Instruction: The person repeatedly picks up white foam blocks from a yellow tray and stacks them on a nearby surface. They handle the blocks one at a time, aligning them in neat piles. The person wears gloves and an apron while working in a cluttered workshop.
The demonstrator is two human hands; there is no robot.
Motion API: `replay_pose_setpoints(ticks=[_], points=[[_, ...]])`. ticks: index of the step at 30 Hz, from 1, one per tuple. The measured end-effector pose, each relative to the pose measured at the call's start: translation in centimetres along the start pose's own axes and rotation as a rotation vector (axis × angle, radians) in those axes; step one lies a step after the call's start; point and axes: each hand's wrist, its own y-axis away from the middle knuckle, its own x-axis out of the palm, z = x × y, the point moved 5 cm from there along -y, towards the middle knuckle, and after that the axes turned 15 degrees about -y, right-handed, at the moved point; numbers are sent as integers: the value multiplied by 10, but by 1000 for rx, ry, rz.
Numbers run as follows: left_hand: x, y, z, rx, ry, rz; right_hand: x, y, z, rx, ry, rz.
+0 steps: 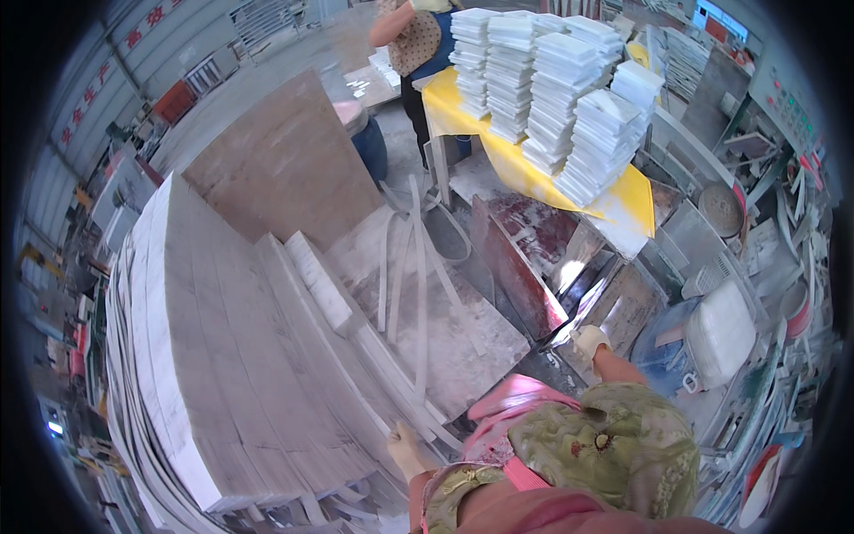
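Observation:
My left hand point(406, 448), in a cream glove, is at the near end of a long pale strip point(342, 378), with its fingers closed on the strip's edge. The strip lies along a large stack of long grey-white slabs point(258, 374) on my left. My right hand point(590, 341), also gloved, is over a dark work surface beside a red-sided metal trough point(520, 271). Its fingers are curled; what they hold, if anything, is too small to make out. A shorter white block point(318, 283) lies on top of the strips between the stack and a dusty board point(471, 325).
Several tall piles of white tiles point(560, 98) stand on a table with a yellow cover point(525, 169). A person point(416, 49) stands behind it. Narrow offcut strips point(418, 267) lie across the board. A large brown panel point(285, 160) leans at the far left; a white container point(721, 334) is at right.

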Motion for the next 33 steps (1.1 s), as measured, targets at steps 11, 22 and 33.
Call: replay_pose_setpoints(ticks=[11, 22, 33], points=[[94, 16, -39, -125, -210, 383, -122, 95, -147, -32, -162, -255], [259, 95, -94, -29, -15, 347, -226, -22, -324, 9, 8, -303], [330, 256, -240, 189, -303, 393, -375, -116, -165, -87, -609, 50]])
